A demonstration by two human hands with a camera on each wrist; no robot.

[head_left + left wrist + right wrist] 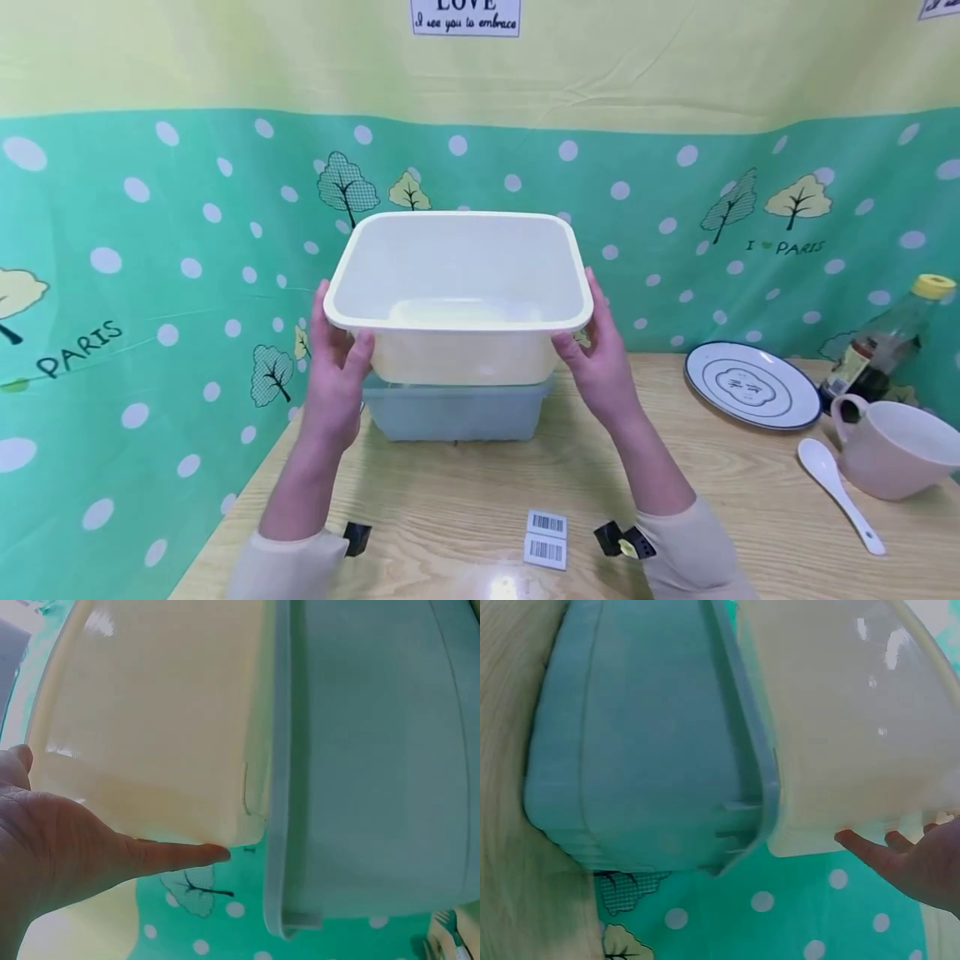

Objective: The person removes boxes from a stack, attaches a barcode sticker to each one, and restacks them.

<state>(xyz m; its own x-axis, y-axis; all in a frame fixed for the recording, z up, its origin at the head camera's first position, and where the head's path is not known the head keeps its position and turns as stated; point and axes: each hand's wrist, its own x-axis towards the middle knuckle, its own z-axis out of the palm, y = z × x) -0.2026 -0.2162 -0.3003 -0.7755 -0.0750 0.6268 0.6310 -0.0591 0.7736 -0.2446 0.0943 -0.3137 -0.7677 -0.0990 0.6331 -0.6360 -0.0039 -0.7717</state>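
Observation:
A white plastic basin [461, 358] with a rounded rim is held level in the head view, its inside showing no contents. My left hand [337, 375] grips its left end under the rim, thumb toward the front. At the right end, my right hand [603, 367] holds it the same way. Directly below is a blue-grey plastic bin [455, 412] on the table. In the left wrist view the basin's underside lies close to the bin's rim [279, 787]; whether they touch I cannot tell. The bin's inside is hidden by the basin.
On the right of the wooden table [450, 492] are a white plate [750, 385], a dark-liquid bottle [873, 358] with a yellow cap, a pink mug [892, 454] and a white spoon [836, 487]. A barcode label [546, 539] lies near the front. A patterned curtain [225, 275] hangs behind.

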